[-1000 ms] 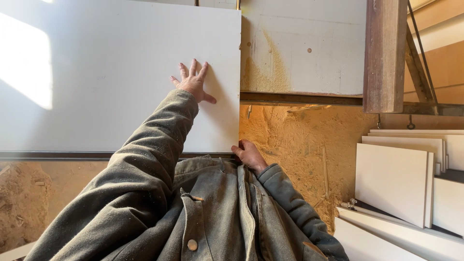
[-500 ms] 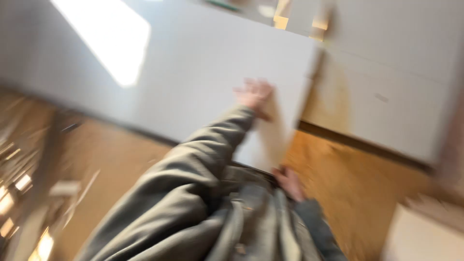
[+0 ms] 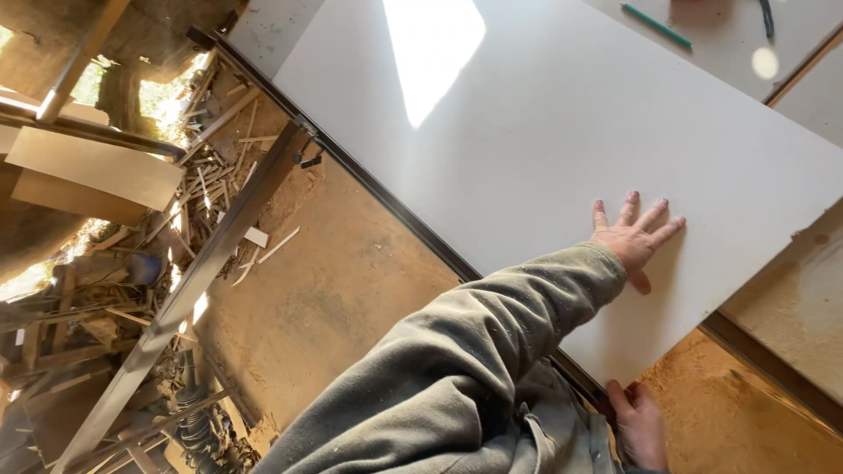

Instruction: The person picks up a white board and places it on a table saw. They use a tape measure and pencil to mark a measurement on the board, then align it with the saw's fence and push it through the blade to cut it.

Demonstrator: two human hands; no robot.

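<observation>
The left hand [image 3: 630, 239] lies flat, fingers spread, on the white panel [image 3: 544, 149], gripping nothing. Just below it, the right hand [image 3: 638, 426] curls its grip around the panel's near edge, beside the dark rail [image 3: 386, 200].

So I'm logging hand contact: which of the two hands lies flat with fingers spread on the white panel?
The left hand, palm down on the white panel face. The right hand is down at the panel's near edge instead.

White panel [image 3: 544, 149] now angled across view, wood scraps [image 3: 211, 184] newly visible left
</observation>
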